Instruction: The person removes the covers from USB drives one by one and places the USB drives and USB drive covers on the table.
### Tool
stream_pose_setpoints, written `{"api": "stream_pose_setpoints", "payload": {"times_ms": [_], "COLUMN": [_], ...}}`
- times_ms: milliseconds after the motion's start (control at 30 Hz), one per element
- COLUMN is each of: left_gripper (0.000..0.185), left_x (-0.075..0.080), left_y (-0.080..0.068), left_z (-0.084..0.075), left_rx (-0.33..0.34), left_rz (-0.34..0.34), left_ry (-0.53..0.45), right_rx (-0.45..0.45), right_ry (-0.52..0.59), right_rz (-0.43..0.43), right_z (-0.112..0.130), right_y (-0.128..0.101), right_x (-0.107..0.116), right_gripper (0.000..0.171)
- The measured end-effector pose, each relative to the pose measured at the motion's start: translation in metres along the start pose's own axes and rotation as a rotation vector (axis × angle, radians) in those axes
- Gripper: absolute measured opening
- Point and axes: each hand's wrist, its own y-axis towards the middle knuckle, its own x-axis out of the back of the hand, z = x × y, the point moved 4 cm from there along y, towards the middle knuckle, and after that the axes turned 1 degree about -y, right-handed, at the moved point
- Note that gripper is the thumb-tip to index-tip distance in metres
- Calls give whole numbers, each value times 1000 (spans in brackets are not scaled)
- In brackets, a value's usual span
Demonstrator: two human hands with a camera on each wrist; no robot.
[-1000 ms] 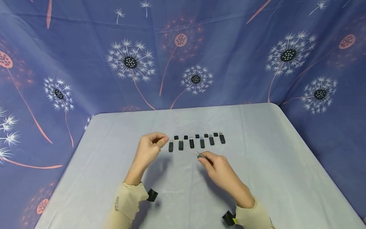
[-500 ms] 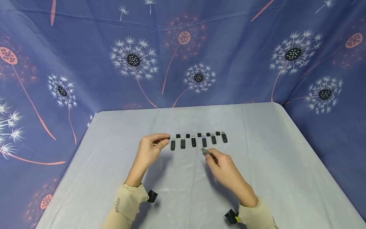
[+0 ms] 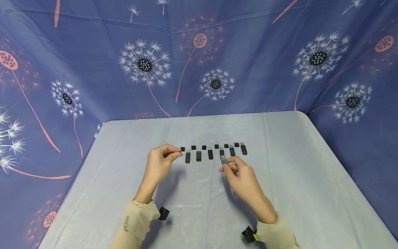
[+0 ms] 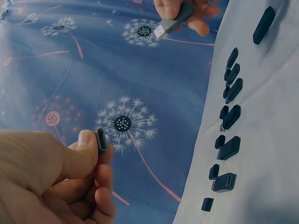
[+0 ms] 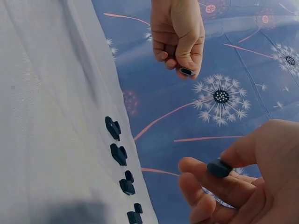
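My left hand pinches a small grey cap between thumb and index finger, its open end showing in the left wrist view. A grey USB stick is held by my right hand, with its metal plug bare. Stick and cap are apart, both above the table. Beyond my hands lies a row of dark USB sticks with bare plugs. Several black caps lie just behind them, the leftmost cap close to my left fingertips. The held stick partly covers one stick in the row.
A pale grey cloth covers the table, whose far edge meets a blue dandelion-print curtain. Black wrist mounts hang at both sleeves.
My left hand has drawn back slightly left, so the leftmost black cap now shows. My right hand has turned the USB stick more upright, shifting it rightward overall.
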Motion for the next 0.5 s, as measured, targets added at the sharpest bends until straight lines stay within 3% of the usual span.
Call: {"api": "stream_pose_setpoints", "payload": {"times_ms": [300, 500], "left_gripper": [9, 6], "left_x": [7, 12], "left_y": [0, 3], "left_z": [2, 1], "left_rx": [22, 7], "left_rz": [-16, 3], "left_ry": [26, 70], "right_rx": [59, 140], "right_ry": [-1, -28], "right_rz": [-92, -126], "right_z": [5, 8], "right_y": [1, 1], "right_x": [1, 0], "right_gripper": [5, 8]}}
